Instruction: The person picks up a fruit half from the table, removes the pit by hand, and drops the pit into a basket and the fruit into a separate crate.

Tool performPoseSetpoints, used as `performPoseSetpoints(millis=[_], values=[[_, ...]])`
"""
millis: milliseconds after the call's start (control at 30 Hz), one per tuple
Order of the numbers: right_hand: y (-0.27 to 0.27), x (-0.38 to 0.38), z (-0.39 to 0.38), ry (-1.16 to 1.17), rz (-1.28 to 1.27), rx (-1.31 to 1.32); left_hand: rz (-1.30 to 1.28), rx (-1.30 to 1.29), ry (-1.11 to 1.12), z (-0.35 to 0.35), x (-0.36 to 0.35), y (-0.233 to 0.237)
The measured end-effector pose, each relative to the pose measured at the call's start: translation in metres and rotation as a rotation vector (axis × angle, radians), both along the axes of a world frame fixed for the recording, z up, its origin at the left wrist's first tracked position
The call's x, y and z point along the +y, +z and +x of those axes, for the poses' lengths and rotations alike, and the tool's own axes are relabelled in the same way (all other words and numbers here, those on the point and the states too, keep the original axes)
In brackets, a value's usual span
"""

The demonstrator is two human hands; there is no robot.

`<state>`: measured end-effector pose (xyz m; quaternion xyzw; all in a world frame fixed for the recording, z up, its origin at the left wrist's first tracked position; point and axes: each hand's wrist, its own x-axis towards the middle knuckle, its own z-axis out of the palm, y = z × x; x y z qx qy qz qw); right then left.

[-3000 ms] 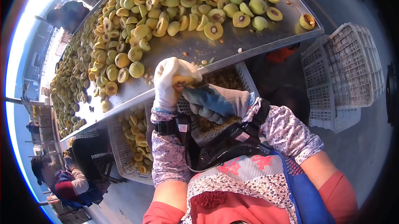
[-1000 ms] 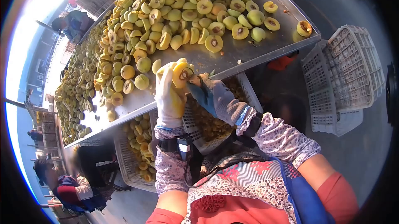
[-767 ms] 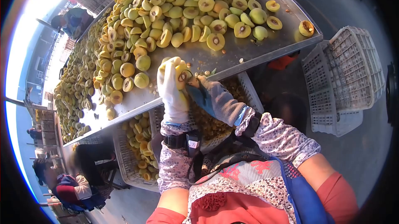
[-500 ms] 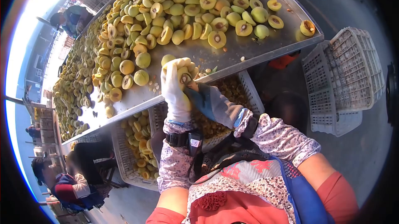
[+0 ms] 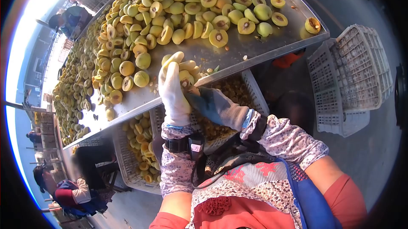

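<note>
My left hand, in a white glove, cups a yellow-green stone fruit half, its brown pit side facing my right hand. Its fingers are partly stretched around the fruit. My right hand, in a blue-grey glove, is closed against the lower side of that fruit; whatever its fingers grip is hidden. Both hands are just over the near edge of a metal table. On the table lies a big heap of halved stone fruit, many with pits showing. A whole-looking fruit lies left of my hands.
Below the table edge stand a crate of fruit halves and a crate of small brownish pieces. White plastic crates are stacked at right. One person sits at lower left, another at upper left.
My left hand's fingers have straightened and loosened around the fruit half. My right hand has shifted slightly downward and stays against it. The view has tilted a little.
</note>
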<state>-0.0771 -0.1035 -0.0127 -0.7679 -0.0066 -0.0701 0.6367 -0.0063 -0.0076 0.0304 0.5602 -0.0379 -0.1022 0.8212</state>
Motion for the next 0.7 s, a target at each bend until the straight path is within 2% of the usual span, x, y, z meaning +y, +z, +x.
performPoseSetpoints(millis=[67, 100, 167, 200, 267, 300, 400, 467, 533, 567, 633, 667, 700], values=[[0.043, -0.01, -0.008, 0.301, 0.459, 0.462, -0.125, 0.043, 0.046, 0.003, 0.001, -0.005], [0.044, -0.013, -0.008, 0.305, 0.459, 0.463, -0.125, 0.043, 0.049, 0.004, 0.004, -0.006], [0.045, -0.016, -0.007, 0.423, 0.607, 0.777, 0.012, -0.045, -0.076, 0.007, 0.013, -0.007], [0.049, -0.014, -0.01, 0.4, 0.534, 0.717, 0.013, -0.045, -0.075, 0.01, 0.017, -0.008], [0.051, -0.017, -0.01, 0.407, 0.485, 0.736, 0.145, -0.109, -0.252, 0.015, 0.023, -0.01], [0.051, -0.018, -0.009, 0.412, 0.437, 0.753, 0.146, -0.107, -0.252, 0.012, 0.021, -0.01], [0.043, -0.022, -0.007, 0.521, 0.561, 0.792, 0.039, -0.144, -0.125, 0.0, 0.009, -0.007], [0.04, -0.022, -0.005, 0.587, 0.633, 0.793, -0.192, 0.13, 0.009, -0.003, 0.003, -0.003], [0.04, -0.021, -0.004, 0.48, 0.216, 0.627, -0.209, 0.153, 0.034, -0.002, 0.007, -0.002], [0.026, -0.02, -0.007, 0.486, 0.217, 0.626, -0.228, 0.178, 0.061, -0.001, 0.011, -0.001], [-0.008, -0.019, -0.014, 0.493, -0.134, 0.299, -0.334, 0.141, 0.163, 0.013, 0.041, -0.002], [0.019, -0.025, -0.015, 0.504, -0.45, 0.565, -0.424, 0.141, 0.202, 0.027, 0.062, -0.005], [0.009, -0.022, -0.004, 0.56, -0.601, 0.714, -0.185, 0.091, 0.331, 0.029, 0.082, 0.006]])
